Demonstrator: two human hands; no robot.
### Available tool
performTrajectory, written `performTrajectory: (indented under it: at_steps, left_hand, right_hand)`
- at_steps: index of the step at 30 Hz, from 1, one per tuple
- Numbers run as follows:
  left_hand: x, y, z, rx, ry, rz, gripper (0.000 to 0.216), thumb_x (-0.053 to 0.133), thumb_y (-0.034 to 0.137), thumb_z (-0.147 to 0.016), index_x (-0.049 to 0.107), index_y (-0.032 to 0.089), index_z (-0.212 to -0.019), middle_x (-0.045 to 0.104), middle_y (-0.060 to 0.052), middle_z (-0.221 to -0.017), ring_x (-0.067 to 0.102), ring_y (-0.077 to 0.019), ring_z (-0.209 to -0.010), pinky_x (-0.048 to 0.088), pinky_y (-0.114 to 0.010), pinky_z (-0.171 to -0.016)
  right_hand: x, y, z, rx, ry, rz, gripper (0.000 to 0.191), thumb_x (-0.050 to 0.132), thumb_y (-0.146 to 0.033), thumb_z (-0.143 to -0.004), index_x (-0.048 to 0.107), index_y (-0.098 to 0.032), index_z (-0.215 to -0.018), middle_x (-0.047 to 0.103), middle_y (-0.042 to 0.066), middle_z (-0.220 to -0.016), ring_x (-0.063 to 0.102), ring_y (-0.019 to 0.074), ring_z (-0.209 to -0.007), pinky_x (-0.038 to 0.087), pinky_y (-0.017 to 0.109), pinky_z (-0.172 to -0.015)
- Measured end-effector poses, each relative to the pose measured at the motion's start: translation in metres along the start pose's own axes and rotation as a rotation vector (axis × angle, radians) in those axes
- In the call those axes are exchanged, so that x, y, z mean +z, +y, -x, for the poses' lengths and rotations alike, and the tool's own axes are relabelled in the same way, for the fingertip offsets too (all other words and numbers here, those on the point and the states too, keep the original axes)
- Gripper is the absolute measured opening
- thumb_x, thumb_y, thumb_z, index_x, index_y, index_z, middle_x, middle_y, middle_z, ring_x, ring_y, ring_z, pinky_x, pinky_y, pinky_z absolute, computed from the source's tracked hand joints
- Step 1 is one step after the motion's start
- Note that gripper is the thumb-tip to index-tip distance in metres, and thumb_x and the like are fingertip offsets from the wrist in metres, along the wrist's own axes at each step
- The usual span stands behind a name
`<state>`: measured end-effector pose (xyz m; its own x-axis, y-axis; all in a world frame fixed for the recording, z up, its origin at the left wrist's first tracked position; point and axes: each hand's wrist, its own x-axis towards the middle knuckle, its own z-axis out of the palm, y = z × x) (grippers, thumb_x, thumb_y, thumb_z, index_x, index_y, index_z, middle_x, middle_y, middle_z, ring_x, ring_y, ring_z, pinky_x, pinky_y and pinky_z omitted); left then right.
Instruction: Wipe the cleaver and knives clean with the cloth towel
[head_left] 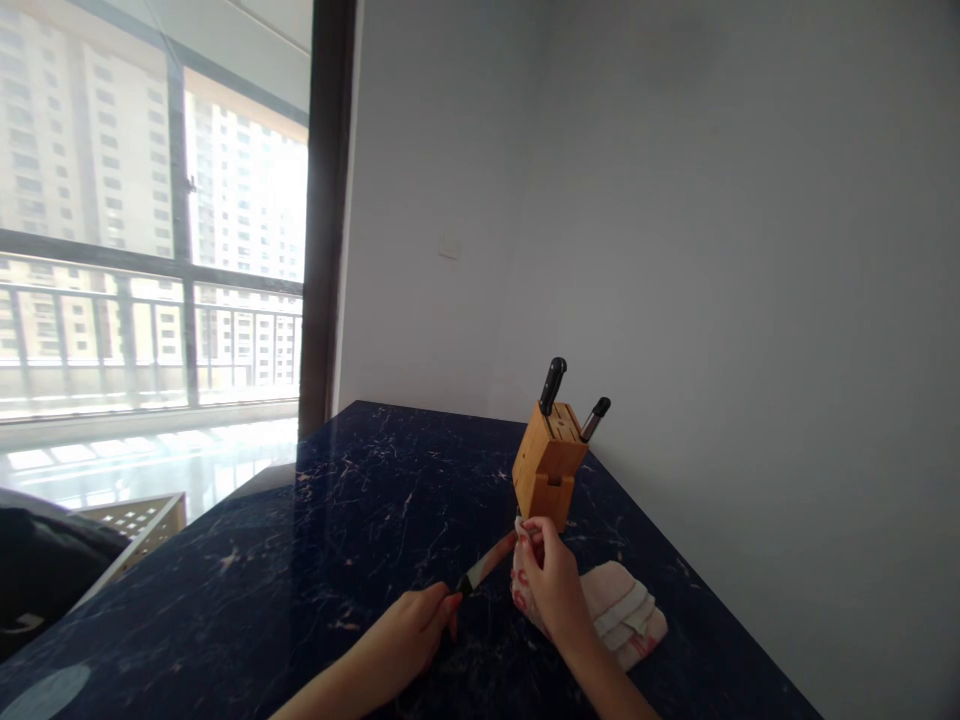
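Observation:
My left hand [409, 632] is closed round the black handle of a knife [489, 562], whose blade slants up and right above the table. In my right hand [551, 575], a white cloth with a red pattern [523, 590] is pinched between thumb and fingers and hangs below them. The cloth lies close to the blade's tip; whether they touch I cannot tell. Just beyond my right hand stands a wooden knife block [541, 470], holding a black-handled knife [553, 384] and a second tool with a black and silver handle [596, 419].
A folded pale cloth [622, 612] lies right of my right wrist on the dark blue marbled table [397, 480]. Grey walls [712, 280] stand behind and to the right. At the left are a crate-like holed box [142, 525], a dark object [52, 560] and a large window [150, 200].

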<state>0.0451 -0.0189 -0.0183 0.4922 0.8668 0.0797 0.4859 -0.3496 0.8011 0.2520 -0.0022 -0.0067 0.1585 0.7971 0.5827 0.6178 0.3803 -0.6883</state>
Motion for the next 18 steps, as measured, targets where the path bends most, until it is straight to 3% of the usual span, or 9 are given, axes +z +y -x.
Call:
performTrajectory:
  at_steps: [5, 12, 18]
  left_hand:
    - [0.002, -0.001, -0.001, -0.009, 0.007, 0.006, 0.050, 0.021, 0.054, -0.085, 0.053, 0.019, -0.071, 0.041, 0.005, -0.045, 0.040, -0.0099, -0.040, 0.034, -0.020, -0.044]
    - [0.003, 0.002, 0.000, -0.010, 0.059, 0.004, 0.048, 0.020, 0.050, -0.086, 0.051, 0.019, -0.067, 0.042, 0.004, -0.048, 0.041, -0.0102, -0.043, 0.033, -0.020, -0.045]
    - [0.003, -0.002, -0.002, -0.046, 0.022, -0.001, 0.052, 0.021, 0.054, -0.085, 0.053, 0.018, -0.067, 0.040, 0.005, -0.047, 0.040, -0.0098, -0.042, 0.032, -0.020, -0.045]
  right_hand:
    - [0.000, -0.004, 0.001, 0.003, 0.004, 0.006, 0.014, 0.043, -0.027, -0.078, 0.051, -0.020, -0.087, 0.060, 0.002, -0.074, 0.059, 0.0154, -0.067, 0.045, 0.027, -0.067]
    - [-0.002, -0.008, 0.000, 0.020, 0.058, -0.040, 0.019, 0.044, -0.033, -0.079, 0.052, -0.018, -0.087, 0.060, 0.003, -0.071, 0.059, 0.0157, -0.064, 0.044, 0.027, -0.063]
    - [-0.005, 0.003, -0.004, 0.077, 0.138, -0.047, 0.021, 0.048, -0.038, -0.077, 0.053, -0.019, -0.084, 0.061, 0.002, -0.066, 0.059, 0.0172, -0.060, 0.045, 0.028, -0.059]
